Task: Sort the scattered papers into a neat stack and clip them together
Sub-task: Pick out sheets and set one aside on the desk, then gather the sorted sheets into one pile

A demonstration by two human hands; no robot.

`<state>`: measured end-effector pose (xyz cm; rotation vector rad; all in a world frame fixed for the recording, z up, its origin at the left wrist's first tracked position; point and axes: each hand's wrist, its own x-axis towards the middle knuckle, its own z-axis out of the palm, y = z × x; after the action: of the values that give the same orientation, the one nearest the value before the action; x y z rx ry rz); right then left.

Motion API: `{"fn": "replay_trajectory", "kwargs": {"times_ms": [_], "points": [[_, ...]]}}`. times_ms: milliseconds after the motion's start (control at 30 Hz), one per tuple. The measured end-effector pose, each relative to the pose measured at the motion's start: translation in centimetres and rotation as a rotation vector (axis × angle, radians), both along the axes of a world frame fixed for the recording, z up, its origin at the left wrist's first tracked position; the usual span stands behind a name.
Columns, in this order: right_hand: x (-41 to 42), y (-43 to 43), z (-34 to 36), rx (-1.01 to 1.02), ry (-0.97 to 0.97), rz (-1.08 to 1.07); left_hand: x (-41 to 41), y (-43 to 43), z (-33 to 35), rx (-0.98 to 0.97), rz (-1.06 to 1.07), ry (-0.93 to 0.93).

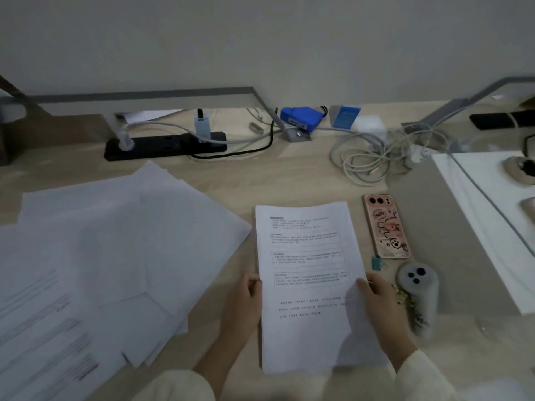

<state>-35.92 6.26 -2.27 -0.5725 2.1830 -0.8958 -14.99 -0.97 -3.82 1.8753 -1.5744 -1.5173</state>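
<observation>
A squared stack of printed papers (307, 256) lies on the wooden desk (289, 175) in front of me. My left hand (241, 305) grips its left edge and my right hand (382, 308) grips its right edge, thumb on top. Several loose white sheets (115, 241) lie fanned out and overlapping to the left, some with printed text. A small teal binder clip (376, 262) rests on the desk just right of the stack, below the phone.
A phone in a pink case (386, 227) lies right of the stack, with a grey controller (418, 293) below it. A black power strip (165, 146), tangled white cables (367, 160) and a blue box (301, 118) sit at the back. A white board (477, 215) is at right.
</observation>
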Motion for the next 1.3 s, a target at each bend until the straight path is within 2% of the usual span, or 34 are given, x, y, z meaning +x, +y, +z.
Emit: {"fn": "replay_trajectory", "kwargs": {"times_ms": [100,333,500,600,667,933,1067,1200,1267,1300], "points": [[-0.4,0.4,-1.0,0.036,0.006,-0.004,-0.5,0.6,-0.4,-0.024,0.012,-0.074],[-0.8,0.3,-1.5,0.035,0.07,0.072,-0.4,0.8,-0.6,-0.037,-0.049,-0.06],[-0.7,0.0,-1.4,0.109,0.107,0.117,0.4,1.0,-0.4,-0.071,-0.154,-0.086],[0.0,-0.2,-0.8,0.152,0.375,0.174,1.8,0.9,0.3,-0.097,-0.184,-0.103],[1.3,-0.8,0.1,0.137,0.438,0.202,3.3,0.7,0.6,-0.14,-0.143,-0.105],[12.4,-7.4,0.2,0.023,0.275,0.62,15.1,1.1,1.0,-0.238,0.23,-0.172],[20.6,-10.3,0.0,-0.021,0.071,0.768,23.1,2.2,0.2,-0.217,0.423,-0.326],[27.3,-13.2,0.3,0.067,-0.407,0.569,30.7,3.6,-0.4,-0.116,0.689,-0.487],[29.4,-14.8,0.1,0.095,-0.513,0.456,33.6,3.8,-0.8,-0.038,0.764,-0.529],[30.1,-15.5,-0.1,0.105,-0.498,0.441,34.6,3.8,-1.2,-0.01,0.769,-0.547]]}}
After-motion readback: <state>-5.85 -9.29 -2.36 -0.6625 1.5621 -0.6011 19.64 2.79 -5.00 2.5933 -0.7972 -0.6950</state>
